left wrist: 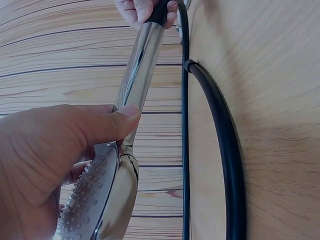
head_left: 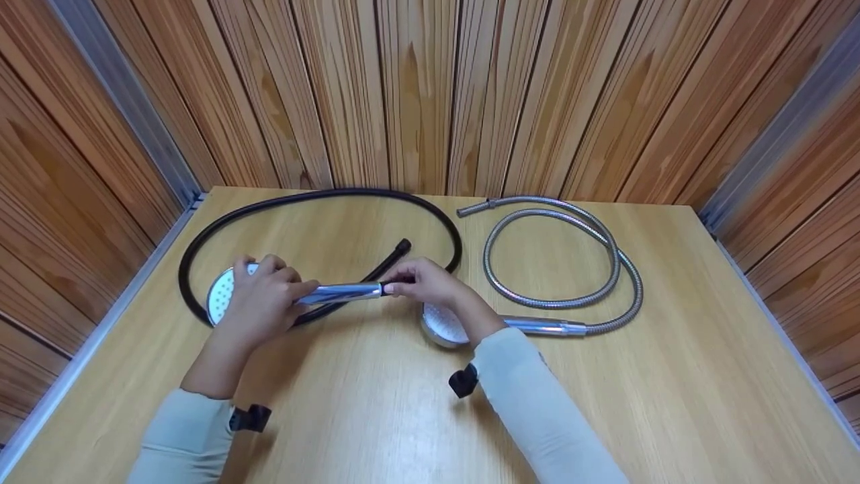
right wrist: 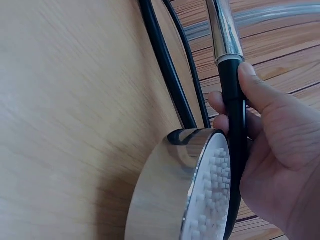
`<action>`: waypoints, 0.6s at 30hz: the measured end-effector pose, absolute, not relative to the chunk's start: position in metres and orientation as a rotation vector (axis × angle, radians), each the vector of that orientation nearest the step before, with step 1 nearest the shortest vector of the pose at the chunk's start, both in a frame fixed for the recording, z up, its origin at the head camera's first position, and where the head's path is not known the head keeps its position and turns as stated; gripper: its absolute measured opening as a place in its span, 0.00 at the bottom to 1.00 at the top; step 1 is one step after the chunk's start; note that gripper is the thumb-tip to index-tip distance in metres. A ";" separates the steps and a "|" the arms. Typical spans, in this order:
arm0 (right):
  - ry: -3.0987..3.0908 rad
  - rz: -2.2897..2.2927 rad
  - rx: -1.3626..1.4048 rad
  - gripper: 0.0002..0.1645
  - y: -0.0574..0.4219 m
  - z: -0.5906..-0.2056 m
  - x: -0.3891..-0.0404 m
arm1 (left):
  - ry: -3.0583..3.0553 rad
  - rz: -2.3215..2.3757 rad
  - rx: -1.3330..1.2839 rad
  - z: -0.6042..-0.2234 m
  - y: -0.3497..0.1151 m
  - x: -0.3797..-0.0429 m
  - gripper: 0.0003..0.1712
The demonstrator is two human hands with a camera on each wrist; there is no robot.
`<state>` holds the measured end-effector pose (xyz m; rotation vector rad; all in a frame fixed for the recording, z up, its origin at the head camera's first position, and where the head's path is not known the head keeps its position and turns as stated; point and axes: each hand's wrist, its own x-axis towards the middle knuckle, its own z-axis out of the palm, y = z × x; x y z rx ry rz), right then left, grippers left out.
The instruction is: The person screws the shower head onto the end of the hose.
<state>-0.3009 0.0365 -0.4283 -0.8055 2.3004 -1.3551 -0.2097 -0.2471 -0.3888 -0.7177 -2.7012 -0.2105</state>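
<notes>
My left hand grips a chrome hand shower near its neck, with the thumb on the handle in the left wrist view. The white nozzle face shows beside the palm. At the handle's end my right hand pinches the black connector of a black hose. Handle and connector meet in line in the right wrist view; whether the thread is engaged cannot be seen. Below the right hand a second shower head lies on the table, partly hidden by the wrist.
A silver metal hose runs from the second shower's handle and loops at the right, its loose end near the back edge. The black hose's free end lies mid-table. Wooden panel walls enclose the table.
</notes>
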 end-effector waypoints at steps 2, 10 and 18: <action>2.326 -1.351 -0.833 0.12 0.036 -0.429 -0.301 | -2.701 -0.213 -0.718 -0.389 -0.247 -0.210 0.19; 2.349 -1.425 -0.837 0.12 0.036 -0.432 -0.302 | -2.671 -0.212 -0.729 -0.390 -0.247 -0.210 0.18; 2.305 -1.301 -0.800 0.13 0.040 -0.429 -0.302 | -2.670 -0.211 -0.735 -0.389 -0.247 -0.210 0.18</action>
